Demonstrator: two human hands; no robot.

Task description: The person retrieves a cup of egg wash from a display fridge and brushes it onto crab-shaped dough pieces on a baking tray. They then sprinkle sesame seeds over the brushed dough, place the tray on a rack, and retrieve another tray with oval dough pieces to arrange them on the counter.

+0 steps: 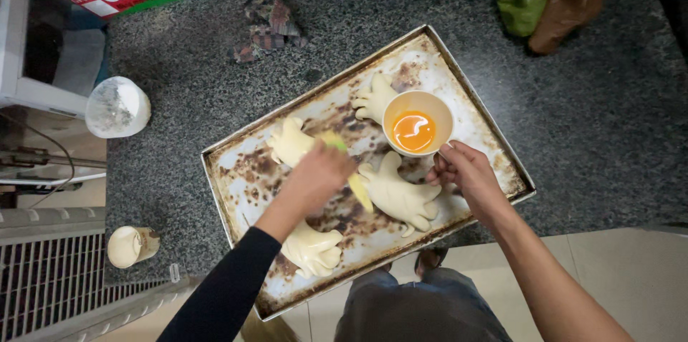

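Egg-washing is going on: left hand (pixel 319 177) fingers pinching brush (pixel 356 186) over dough (pixel 400 197), right hand (pixel 462 170) fingers gripping bowl (pixel 418 123); next probably needing another dip.

One camera on my head, looking straight down, near above the baking tray (pixel 236 170) on the granite counter (pixel 595 120), my feet visible below, counter edge nearest me.
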